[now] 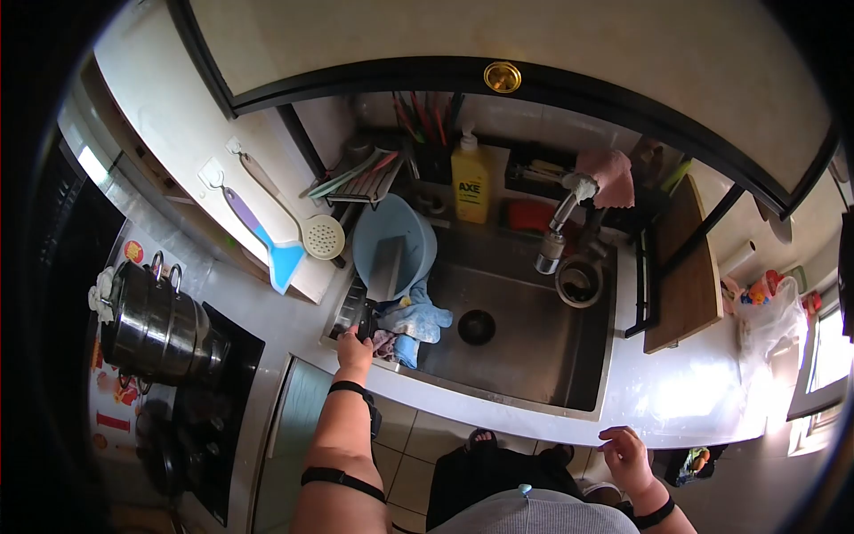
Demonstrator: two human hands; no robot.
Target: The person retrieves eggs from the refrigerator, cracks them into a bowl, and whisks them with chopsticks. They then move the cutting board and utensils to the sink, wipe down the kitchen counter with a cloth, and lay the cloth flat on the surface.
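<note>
My left hand (pixel 354 352) is closed around the dark handle of a cleaver (pixel 385 269) at the sink's left end. Its broad grey blade points away from me, over the light blue basin (pixel 418 233). Beside the handle, blue and patterned cloths (pixel 414 322) lie bunched in the sink (pixel 525 347). My right hand (pixel 626 457) hovers by the counter's front edge, its fingers loosely curled and apart, with nothing in them.
A faucet (pixel 551 249) reaches over the sink near a small round bowl (pixel 578 281). Behind stands a yellow soap bottle (pixel 471 178). A cutting board (pixel 683 267) is upright at right. Stacked steel pots (pixel 160 322) are on the stove at left. An overhead cabinet (pixel 507 40) juts out above.
</note>
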